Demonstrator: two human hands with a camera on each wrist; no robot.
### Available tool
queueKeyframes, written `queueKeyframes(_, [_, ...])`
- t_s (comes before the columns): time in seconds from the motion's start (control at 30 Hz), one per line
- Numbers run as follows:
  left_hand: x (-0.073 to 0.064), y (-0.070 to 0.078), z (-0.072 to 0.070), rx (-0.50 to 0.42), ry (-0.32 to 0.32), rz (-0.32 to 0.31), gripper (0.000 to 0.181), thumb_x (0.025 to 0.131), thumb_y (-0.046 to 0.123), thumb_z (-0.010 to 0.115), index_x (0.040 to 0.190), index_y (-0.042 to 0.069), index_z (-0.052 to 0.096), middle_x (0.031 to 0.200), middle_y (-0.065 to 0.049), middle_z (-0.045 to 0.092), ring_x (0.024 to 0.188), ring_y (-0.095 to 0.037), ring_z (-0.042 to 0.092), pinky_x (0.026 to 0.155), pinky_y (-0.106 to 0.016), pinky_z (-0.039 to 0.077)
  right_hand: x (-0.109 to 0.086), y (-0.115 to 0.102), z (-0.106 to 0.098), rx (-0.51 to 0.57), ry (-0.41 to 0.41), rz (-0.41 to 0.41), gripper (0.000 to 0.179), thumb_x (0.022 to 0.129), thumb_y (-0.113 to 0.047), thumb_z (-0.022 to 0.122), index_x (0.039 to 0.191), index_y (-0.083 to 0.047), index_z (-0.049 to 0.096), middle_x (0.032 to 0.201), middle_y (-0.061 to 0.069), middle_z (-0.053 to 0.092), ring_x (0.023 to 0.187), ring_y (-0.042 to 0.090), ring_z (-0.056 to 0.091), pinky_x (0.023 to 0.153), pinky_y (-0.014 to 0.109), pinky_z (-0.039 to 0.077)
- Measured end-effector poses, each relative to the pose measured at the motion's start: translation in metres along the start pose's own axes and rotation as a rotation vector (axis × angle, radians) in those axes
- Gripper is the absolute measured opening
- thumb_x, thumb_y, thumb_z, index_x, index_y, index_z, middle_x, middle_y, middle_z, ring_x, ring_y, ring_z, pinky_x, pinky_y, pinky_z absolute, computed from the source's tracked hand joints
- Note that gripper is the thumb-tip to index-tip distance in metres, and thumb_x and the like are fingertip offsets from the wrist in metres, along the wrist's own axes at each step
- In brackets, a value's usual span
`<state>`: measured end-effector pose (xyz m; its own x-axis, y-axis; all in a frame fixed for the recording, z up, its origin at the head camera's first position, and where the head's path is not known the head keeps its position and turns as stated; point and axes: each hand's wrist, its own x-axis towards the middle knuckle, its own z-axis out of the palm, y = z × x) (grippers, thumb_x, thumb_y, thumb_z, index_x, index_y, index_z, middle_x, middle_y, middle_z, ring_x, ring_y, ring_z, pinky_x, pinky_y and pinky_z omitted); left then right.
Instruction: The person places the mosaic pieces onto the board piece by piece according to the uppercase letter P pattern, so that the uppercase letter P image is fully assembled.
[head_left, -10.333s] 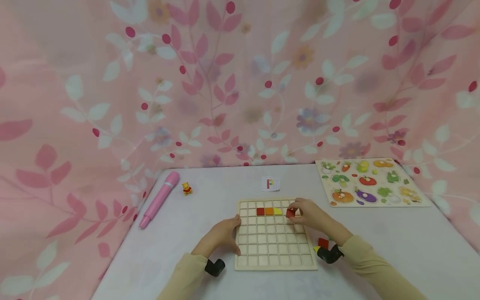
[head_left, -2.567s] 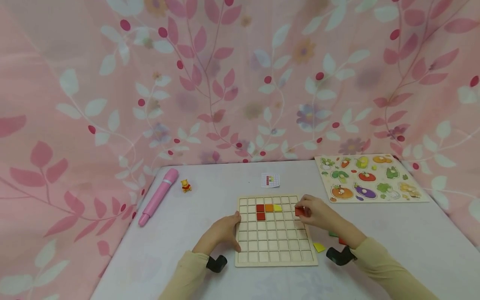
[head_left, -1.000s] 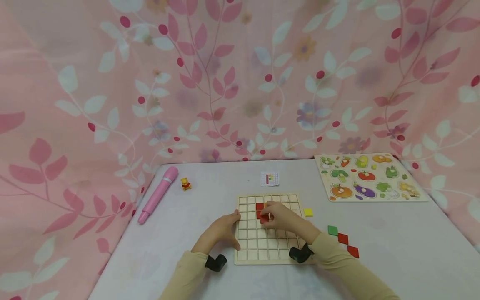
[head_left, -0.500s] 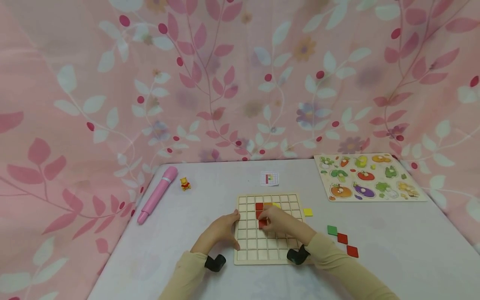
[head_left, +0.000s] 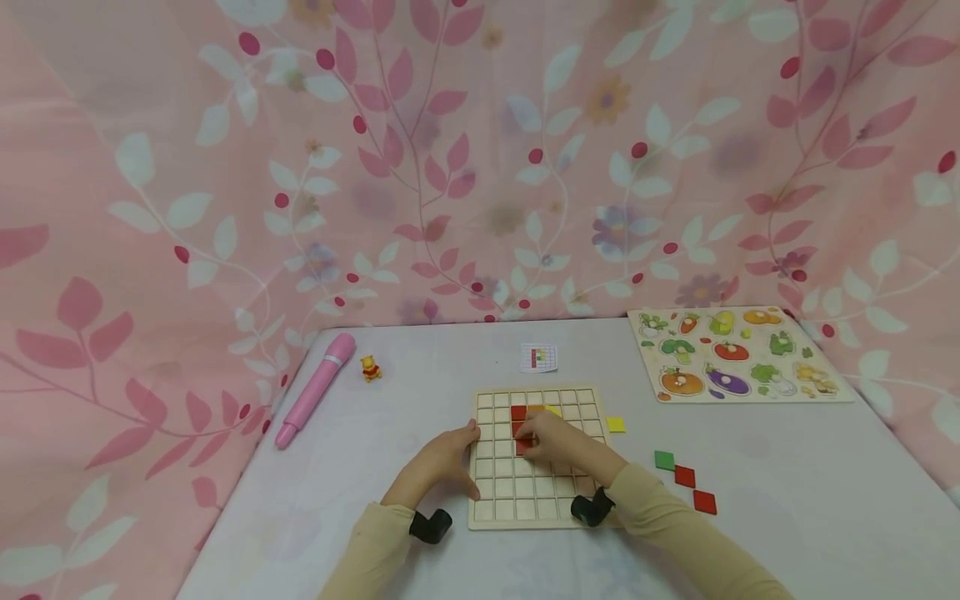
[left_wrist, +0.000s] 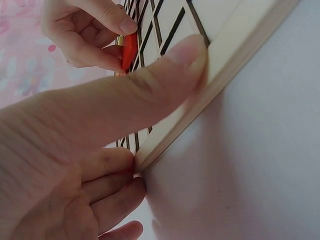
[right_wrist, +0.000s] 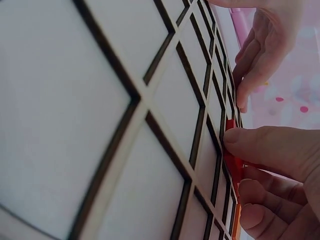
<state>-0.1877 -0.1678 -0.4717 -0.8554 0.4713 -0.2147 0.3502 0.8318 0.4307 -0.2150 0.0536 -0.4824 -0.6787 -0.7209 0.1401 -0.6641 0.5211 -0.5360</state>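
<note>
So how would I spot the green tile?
Find the wooden grid board. To its right, on the white table, three loose tiles run diagonally. The green tile is at the far end, set apart by colour from the two red tiles following it.

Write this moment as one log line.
left hand: touches grid board; right hand: pinches red tile at board; beside board: yellow tile, green tile, two red tiles

Head view above, wrist views near board (head_left: 524,469)

A pink wand-like toy (head_left: 315,390) lies near a yellow bear figurine (head_left: 371,367), a vegetable puzzle (head_left: 759,347) well to their right
</note>
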Motion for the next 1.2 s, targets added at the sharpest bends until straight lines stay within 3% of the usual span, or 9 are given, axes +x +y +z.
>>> queueKeyframes(0.2, [0.0012, 0.0015, -0.0004, 0.006, -0.005, 0.003, 0.101, 0.045, 0.028, 0.089, 0.131, -0.001, 0.042, 0.139, -0.017, 0.03, 0.123, -0.028, 0.035, 0.099, -0.036, 0.031, 0.0002, 0.0001, -0.0014, 0.001, 0.01, -0.013, 0.015, 0.076, -0.006, 0.07, 0.088, 0.001, 0.068, 0.074, 0.001, 0.051, 0.064, 0.01, 0.046, 0.055, 0.018, 0.042])
queueKeyframes(0.5, [0.0019, 0.0015, -0.0019, -0.006, -0.015, -0.029, 0.104, 0.046, 0.029, 0.089, 0.133, 0.0, 0.039, 0.141, -0.014, 0.029, 0.124, -0.029, 0.033, 0.1, -0.039, 0.029, 0.0011, -0.0005, -0.0017, 0.034, -0.003, 0.064, 0.014, 0.075, -0.007, 0.072, 0.088, -0.003, 0.067, 0.078, -0.002, 0.05, 0.065, 0.01, 0.046, 0.057, 0.02, 0.044])
queueKeyframes(0.9, [0.0016, 0.002, 0.0011, 0.003, -0.013, -0.026, 0.103, 0.046, 0.029, 0.088, 0.132, -0.001, 0.041, 0.14, -0.016, 0.031, 0.123, -0.03, 0.034, 0.099, -0.039, 0.03, -0.0007, 0.0012, 0.0014, 0.055, -0.011, 0.08, 0.014, 0.075, -0.008, 0.072, 0.087, -0.004, 0.066, 0.081, -0.002, 0.053, 0.066, 0.009, 0.047, 0.059, 0.02, 0.044])
queueKeyframes(1.2, [0.0019, 0.0028, -0.0007, 0.0, -0.012, -0.021, 0.103, 0.046, 0.029, 0.089, 0.132, -0.002, 0.04, 0.139, -0.018, 0.03, 0.123, -0.031, 0.034, 0.099, -0.039, 0.03, -0.0046, -0.004, -0.0042, 0.079, 0.055, 0.005, 0.016, 0.077, -0.006, 0.069, 0.091, 0.0, 0.066, 0.085, 0.005, 0.061, 0.065, 0.015, 0.05, 0.058, 0.022, 0.045])
